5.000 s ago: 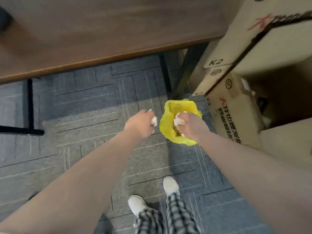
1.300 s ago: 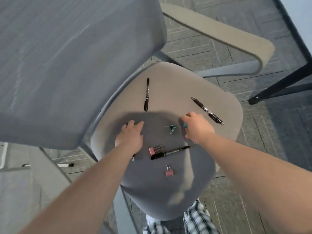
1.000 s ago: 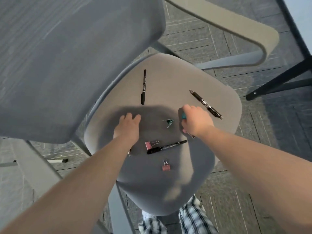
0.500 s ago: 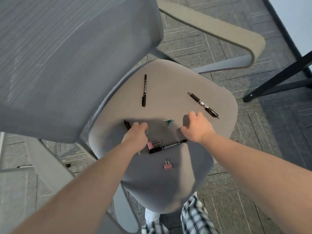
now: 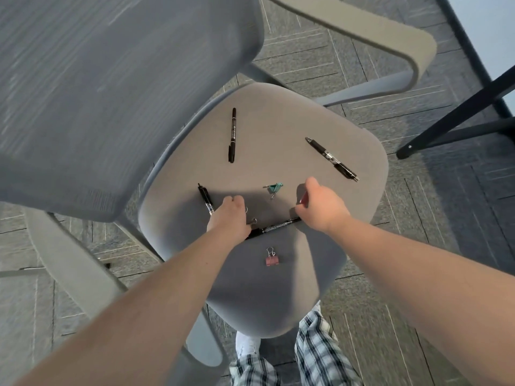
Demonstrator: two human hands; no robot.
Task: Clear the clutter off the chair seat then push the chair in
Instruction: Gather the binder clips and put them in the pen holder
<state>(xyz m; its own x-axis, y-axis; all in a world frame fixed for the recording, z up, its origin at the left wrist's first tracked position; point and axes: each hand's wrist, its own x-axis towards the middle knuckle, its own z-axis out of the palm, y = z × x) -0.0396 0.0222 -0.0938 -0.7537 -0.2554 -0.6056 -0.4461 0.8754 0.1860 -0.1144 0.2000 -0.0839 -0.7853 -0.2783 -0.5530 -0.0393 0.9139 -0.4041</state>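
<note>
The grey chair seat (image 5: 278,296) holds clutter. A black marker (image 5: 232,135) lies at the back and a black gel pen (image 5: 331,158) at the right. A green binder clip (image 5: 274,187) sits mid-seat and a pink binder clip (image 5: 271,259) near the front. My left hand (image 5: 228,215) is closed over another pink clip; only its wire loops show. A black pen (image 5: 205,199) runs under that hand. My right hand (image 5: 323,207) is curled around a small red clip, fingertips touching the end of a long black marker (image 5: 276,227).
The mesh backrest (image 5: 111,93) fills the upper left. Grey armrests stand at the upper right (image 5: 362,32) and lower left (image 5: 69,263). A black table leg (image 5: 459,118) crosses the carpet at right. My plaid trouser legs (image 5: 315,358) are just in front of the seat.
Five seconds ago both hands held paper wads at a yellow bin. Since then they reached the seat; the left hand slid right over the pink clip, uncovering a pen, and the right dropped to the marker's end.
</note>
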